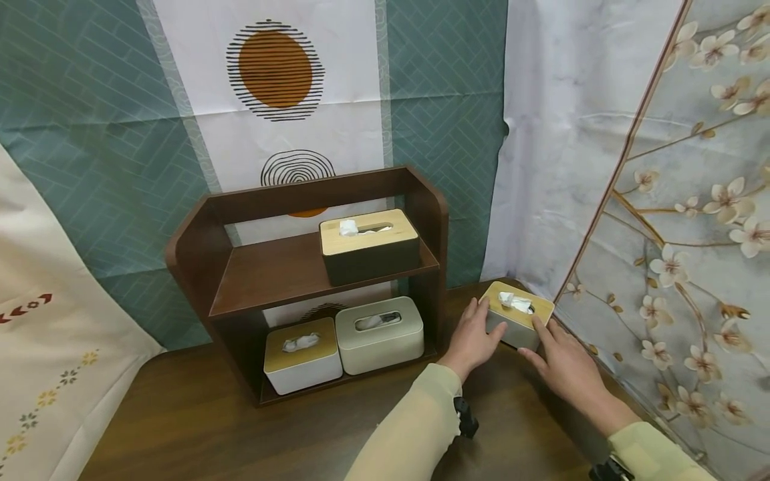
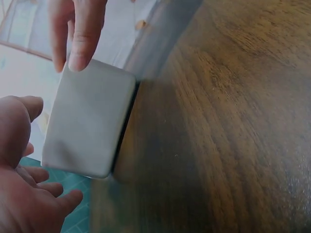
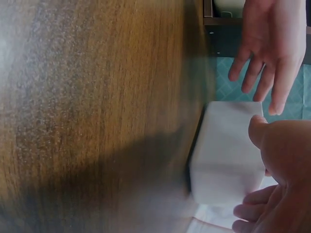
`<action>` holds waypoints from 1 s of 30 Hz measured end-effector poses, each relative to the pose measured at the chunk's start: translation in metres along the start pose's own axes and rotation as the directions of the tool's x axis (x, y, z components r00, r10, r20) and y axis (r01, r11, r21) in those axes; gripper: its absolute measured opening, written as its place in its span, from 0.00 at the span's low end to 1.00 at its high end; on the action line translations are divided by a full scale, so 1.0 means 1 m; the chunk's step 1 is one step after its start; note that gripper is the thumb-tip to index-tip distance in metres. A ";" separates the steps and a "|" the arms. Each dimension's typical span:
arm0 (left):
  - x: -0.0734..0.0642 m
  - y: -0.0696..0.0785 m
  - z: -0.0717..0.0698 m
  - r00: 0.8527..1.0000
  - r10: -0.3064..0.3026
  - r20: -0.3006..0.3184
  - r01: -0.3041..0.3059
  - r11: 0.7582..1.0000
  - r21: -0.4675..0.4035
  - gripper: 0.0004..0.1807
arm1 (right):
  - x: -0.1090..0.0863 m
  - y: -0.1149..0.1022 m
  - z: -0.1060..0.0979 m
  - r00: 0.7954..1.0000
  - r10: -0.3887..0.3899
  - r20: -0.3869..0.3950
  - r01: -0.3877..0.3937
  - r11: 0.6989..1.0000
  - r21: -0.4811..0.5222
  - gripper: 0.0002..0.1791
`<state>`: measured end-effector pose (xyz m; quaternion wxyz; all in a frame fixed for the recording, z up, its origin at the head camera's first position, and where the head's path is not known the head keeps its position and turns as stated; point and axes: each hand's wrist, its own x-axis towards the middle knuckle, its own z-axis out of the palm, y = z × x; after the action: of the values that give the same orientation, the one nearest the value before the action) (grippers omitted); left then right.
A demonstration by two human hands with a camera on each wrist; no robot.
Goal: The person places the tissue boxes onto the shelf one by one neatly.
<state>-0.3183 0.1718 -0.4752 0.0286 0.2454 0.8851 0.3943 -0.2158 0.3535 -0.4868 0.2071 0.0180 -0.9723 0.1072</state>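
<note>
A light grey tissue box (image 1: 511, 327) with a wooden lid and a white tissue in its slot stands on the table, right of the shelf. My left hand (image 1: 473, 337) is at its left side, fingers extended; in the right wrist view a small gap shows between those fingers and the box (image 3: 228, 150). On the opposite side is my right hand (image 1: 565, 364), its fingers reaching along the lid's edge. In the left wrist view, the right hand's fingertips (image 2: 80, 60) appear to touch the box. Neither hand curls round it.
A dark brown two-tier shelf (image 1: 265, 274) holds a black tissue box (image 1: 373, 260) with a wooden lid above. Below sit a white tissue box (image 1: 303, 374) with a wooden lid and a cream one (image 1: 385, 347). A floral curtain (image 1: 680, 267) borders the table's right side.
</note>
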 end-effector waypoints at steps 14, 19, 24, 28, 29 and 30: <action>-0.008 -0.006 0.002 1.000 0.010 0.003 -0.010 0.999 0.045 0.40 | -0.001 -0.007 -0.005 0.996 0.054 0.075 -0.056 0.998 0.031 0.45; -0.016 -0.005 0.004 1.000 0.011 -0.020 -0.010 0.998 0.063 0.40 | -0.005 -0.008 -0.009 0.996 0.055 0.076 -0.058 0.997 0.041 0.44; -0.028 -0.005 0.003 0.999 0.031 -0.042 -0.028 0.996 0.087 0.39 | -0.009 -0.011 -0.009 0.996 0.059 0.072 -0.063 0.997 0.053 0.42; -0.038 -0.006 0.002 0.998 0.031 -0.048 -0.026 0.995 0.093 0.40 | -0.012 -0.013 -0.009 0.996 0.064 0.063 -0.068 0.996 0.064 0.40; -0.041 -0.006 0.002 0.998 0.028 -0.052 -0.023 0.995 0.093 0.40 | -0.013 -0.014 -0.009 0.996 0.064 0.060 -0.068 0.995 0.067 0.39; -0.043 -0.006 0.002 0.998 0.024 -0.057 -0.019 0.995 0.096 0.40 | -0.013 -0.015 -0.009 0.996 0.063 0.056 -0.067 0.995 0.072 0.39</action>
<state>-0.2824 0.1502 -0.4869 -0.0132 0.2444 0.9008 0.3588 -0.1987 0.3405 -0.4807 0.1765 -0.0034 -0.9729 0.1492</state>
